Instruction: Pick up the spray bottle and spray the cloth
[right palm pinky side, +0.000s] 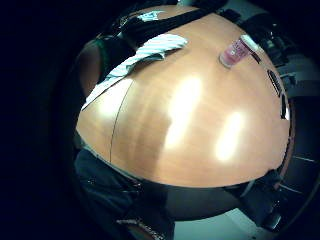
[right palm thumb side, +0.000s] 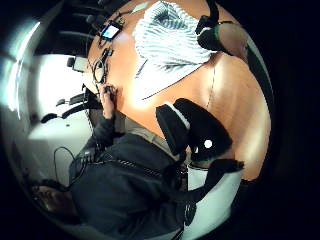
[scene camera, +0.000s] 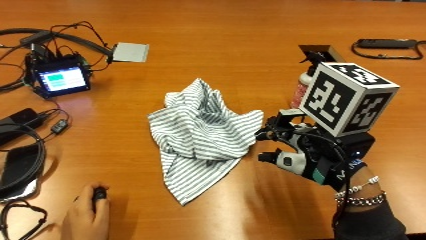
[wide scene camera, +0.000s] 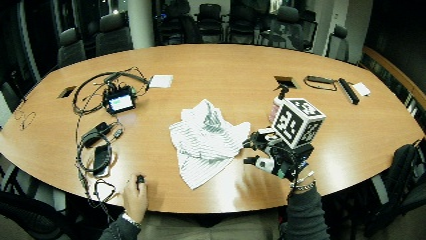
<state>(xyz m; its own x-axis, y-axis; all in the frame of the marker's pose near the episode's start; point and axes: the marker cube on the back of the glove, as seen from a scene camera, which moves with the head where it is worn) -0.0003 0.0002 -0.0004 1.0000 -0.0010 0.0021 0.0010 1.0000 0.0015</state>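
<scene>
The gloved right hand (scene camera: 301, 150) hovers beside the striped cloth's (scene camera: 200, 132) edge, fingers loosely open, grasping nothing — the pink spray bottle (right palm pinky side: 235, 51) stands beyond it, bare table (scene camera: 239, 40) around.

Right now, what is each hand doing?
Gloved right hand: open, holding nothing, beside the striped cloth, short of the spray bottle.
Bare left hand: on the table, over a small black object.

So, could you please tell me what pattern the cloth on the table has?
The cloth has thin grey and white stripes, clearest in the outside view.
</scene>
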